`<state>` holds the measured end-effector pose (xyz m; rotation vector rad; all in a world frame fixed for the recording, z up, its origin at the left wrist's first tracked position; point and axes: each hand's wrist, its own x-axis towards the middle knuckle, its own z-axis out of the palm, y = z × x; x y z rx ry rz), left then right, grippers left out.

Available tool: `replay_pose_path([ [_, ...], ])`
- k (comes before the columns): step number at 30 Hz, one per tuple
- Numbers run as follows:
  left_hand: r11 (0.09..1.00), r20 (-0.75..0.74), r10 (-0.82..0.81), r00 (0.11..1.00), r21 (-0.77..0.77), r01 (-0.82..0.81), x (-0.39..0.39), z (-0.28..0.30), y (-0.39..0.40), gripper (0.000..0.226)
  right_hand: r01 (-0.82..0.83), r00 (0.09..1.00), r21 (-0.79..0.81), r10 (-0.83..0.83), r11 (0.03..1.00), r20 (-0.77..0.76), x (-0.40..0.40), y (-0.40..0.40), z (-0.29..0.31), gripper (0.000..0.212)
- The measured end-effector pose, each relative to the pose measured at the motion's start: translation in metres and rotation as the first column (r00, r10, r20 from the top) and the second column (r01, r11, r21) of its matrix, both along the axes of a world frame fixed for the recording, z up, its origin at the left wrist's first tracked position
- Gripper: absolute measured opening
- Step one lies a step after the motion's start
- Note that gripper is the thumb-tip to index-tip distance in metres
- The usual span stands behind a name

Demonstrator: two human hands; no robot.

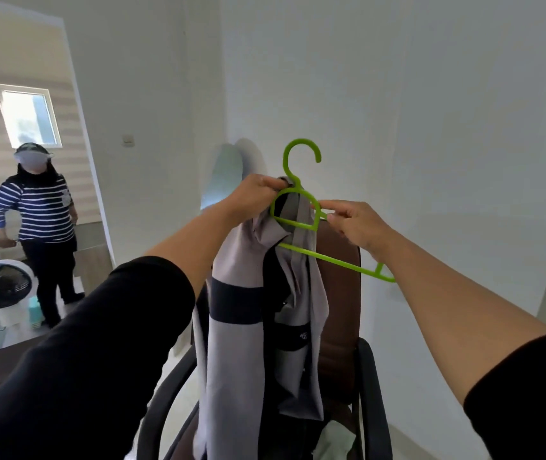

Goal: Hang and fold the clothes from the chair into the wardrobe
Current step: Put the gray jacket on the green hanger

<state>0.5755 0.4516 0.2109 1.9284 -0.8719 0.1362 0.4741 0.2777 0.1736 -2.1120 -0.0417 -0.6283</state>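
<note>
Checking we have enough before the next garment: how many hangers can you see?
1: a green hanger held up above the chair, partly inside the grey garment. Others may lie hidden among the clothes.

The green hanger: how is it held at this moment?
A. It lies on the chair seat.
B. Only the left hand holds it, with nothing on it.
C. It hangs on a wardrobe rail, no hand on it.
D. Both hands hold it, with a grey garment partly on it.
D: the left hand grips the garment at the hanger neck, while the right hand pinches its shoulder.
</note>
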Motion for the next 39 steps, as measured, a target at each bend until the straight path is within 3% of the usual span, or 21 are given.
replay_pose_path([
  [2,0.999,-0.004,0.009,1.000,-0.049,-0.009,-0.001,0.009,-0.004,0.019,-0.005,0.999,0.091,0.001,0.996,0.043,0.006,0.004,-0.003,0.035],
  [3,0.999,0.025,0.034,0.999,-0.036,-0.033,-0.001,0.012,-0.006,0.027,-0.012,0.998,0.142,0.004,0.990,0.055,0.010,0.006,-0.004,0.035],
  [6,0.950,0.275,0.243,0.930,0.127,-0.285,-0.004,0.016,-0.018,0.049,-0.040,0.999,0.260,0.030,0.965,0.039,0.016,0.013,-0.010,0.035],
  [9,0.845,0.476,0.331,0.815,0.234,-0.480,-0.015,0.020,-0.031,0.045,-0.099,0.995,0.364,0.090,0.926,0.040,0.020,0.019,-0.016,0.036],
  [15,0.855,0.480,0.309,0.821,0.238,-0.461,-0.014,0.016,-0.037,0.030,-0.250,0.964,0.496,0.261,0.831,0.049,0.026,0.029,-0.029,0.042],
  [17,0.868,0.470,0.274,0.839,0.254,-0.426,-0.012,0.010,-0.036,0.026,-0.242,0.964,0.479,0.267,0.844,0.017,0.026,0.028,-0.033,0.039],
  [18,0.874,0.470,0.252,0.846,0.265,-0.408,-0.011,0.007,-0.035,0.025,-0.199,0.974,0.406,0.224,0.892,-0.014,0.027,0.026,-0.035,0.038],
  [20,0.882,0.485,0.199,0.852,0.291,-0.372,-0.005,0.000,-0.030,0.026,-0.067,0.995,0.078,0.072,0.995,-0.064,0.029,0.021,-0.039,0.042],
  [22,0.889,0.506,0.150,0.850,0.307,-0.339,-0.002,-0.004,-0.024,0.026,-0.008,0.997,-0.222,-0.009,0.975,-0.078,0.031,0.017,-0.043,0.051],
  [26,0.897,0.538,0.118,0.834,0.302,-0.322,-0.008,-0.003,-0.019,0.020,-0.024,0.989,-0.518,-0.054,0.855,-0.135,0.030,0.018,-0.047,0.056],
  [32,0.895,0.593,0.055,0.803,0.327,-0.302,-0.013,0.000,-0.015,0.029,-0.093,0.967,-0.759,-0.124,0.645,-0.224,0.029,0.019,-0.044,0.067],
  [36,0.890,0.615,0.039,0.788,0.338,-0.307,-0.017,0.004,-0.015,0.031,-0.004,0.956,-0.906,-0.264,0.422,-0.127,0.031,0.024,-0.037,0.071],
  [37,0.888,0.617,0.038,0.786,0.340,-0.310,-0.018,0.005,-0.016,0.030,0.022,0.948,-0.920,-0.301,0.391,-0.105,0.034,0.024,-0.037,0.069],
  [39,0.882,0.623,0.039,0.781,0.345,-0.320,-0.019,0.006,-0.016,0.028,0.089,0.927,-0.904,-0.367,0.418,-0.078,0.036,0.021,-0.039,0.065],
])
